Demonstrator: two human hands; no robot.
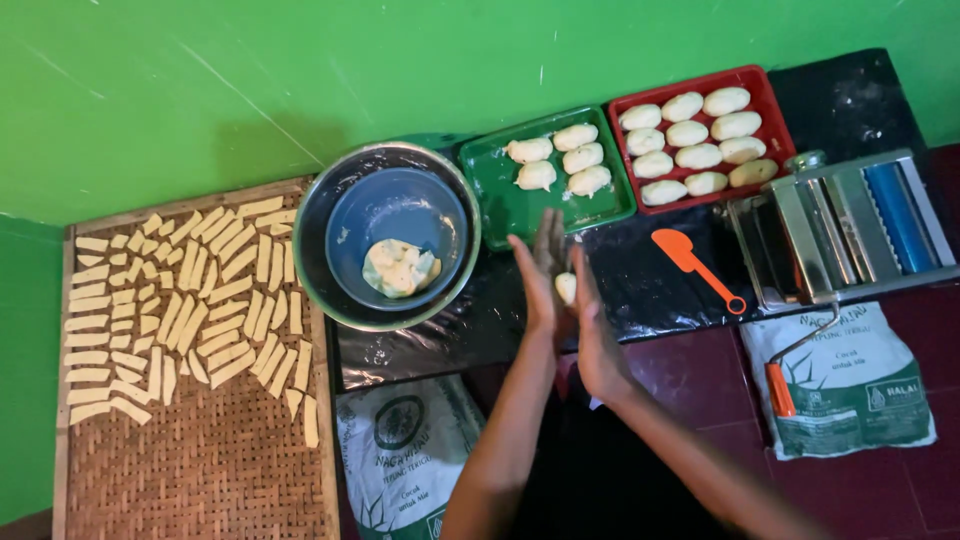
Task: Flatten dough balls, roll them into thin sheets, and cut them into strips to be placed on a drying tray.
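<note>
While both hands pressed flat against each other, palms together and fingers pointing away from the person, a small pale lump of dough (pixel 566 288) sat squeezed between the left hand (pixel 540 285) and the right hand (pixel 597 340). Only a sliver of it showed: smooth, cream-coloured, roughly oval, its long axis running along the fingers. Just left of the hands stood a metal bowl (pixel 318 290) holding a blue bowl (pixel 400 205), with one rough mass of dough (pixel 399 267) in it. Beyond the hands a green tray (pixel 500 195) carried four shaped pieces, and right of it a red tray (pixel 775 125) carried ten. An orange spatula (pixel 690 262) lay right of the hands, a pasta roller (pixel 845 225) farther right. Far left of the hands, a woven mat (pixel 200 470) held many cut strips, too many to count. Two flour sacks (pixel 850 390) lay nearer the person.
</note>
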